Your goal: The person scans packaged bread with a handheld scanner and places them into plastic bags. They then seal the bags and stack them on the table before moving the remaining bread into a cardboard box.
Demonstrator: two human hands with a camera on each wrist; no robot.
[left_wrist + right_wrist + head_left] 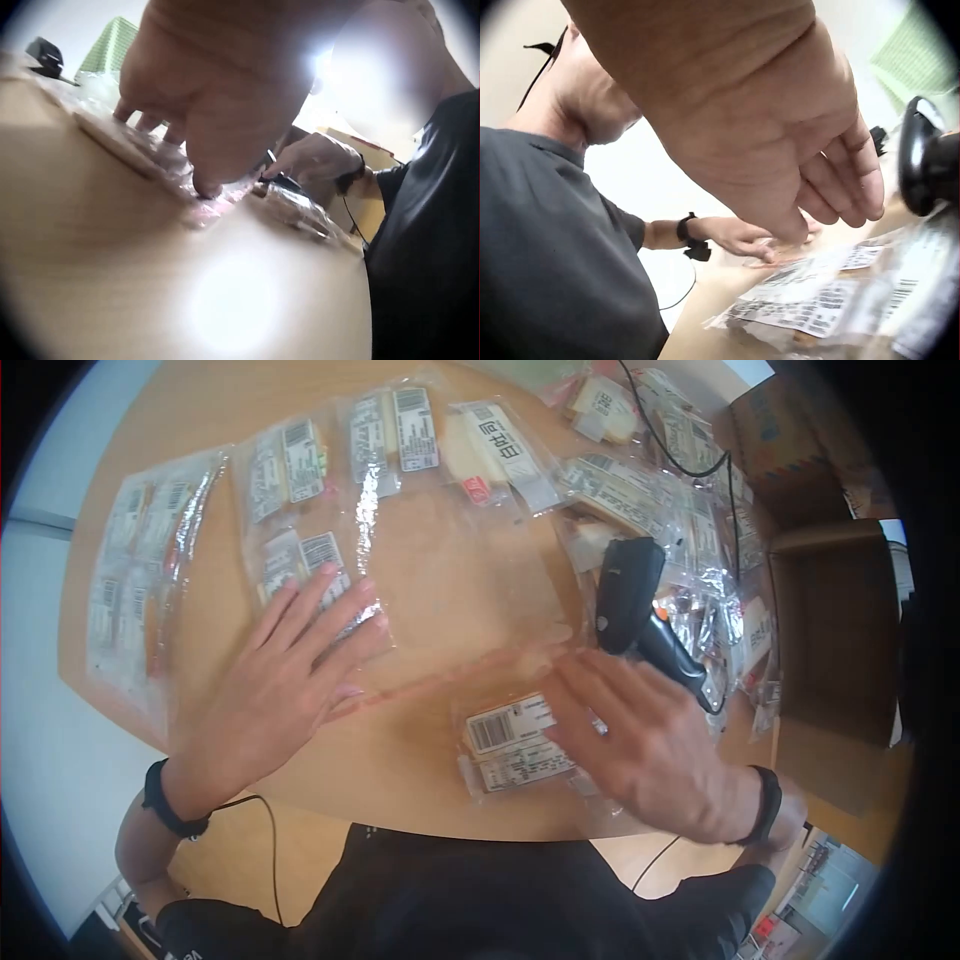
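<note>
Atop a labelled packet (322,552), the left hand (272,695) rests spread wide. The right hand (645,745), loosely open, hovers over a second packet (505,728).

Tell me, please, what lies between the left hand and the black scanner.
In the head view, a flat stretch of clear plastic, with no packet in it, lies between the left hand and the black scanner.

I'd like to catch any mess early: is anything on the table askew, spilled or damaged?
The packet heap by the black scanner: packets overlap at mixed angles, a cable looping over them, unlike the lined-up bagged packets at far left. It may be just a loose pile. No spill or clear damage shows.
</note>
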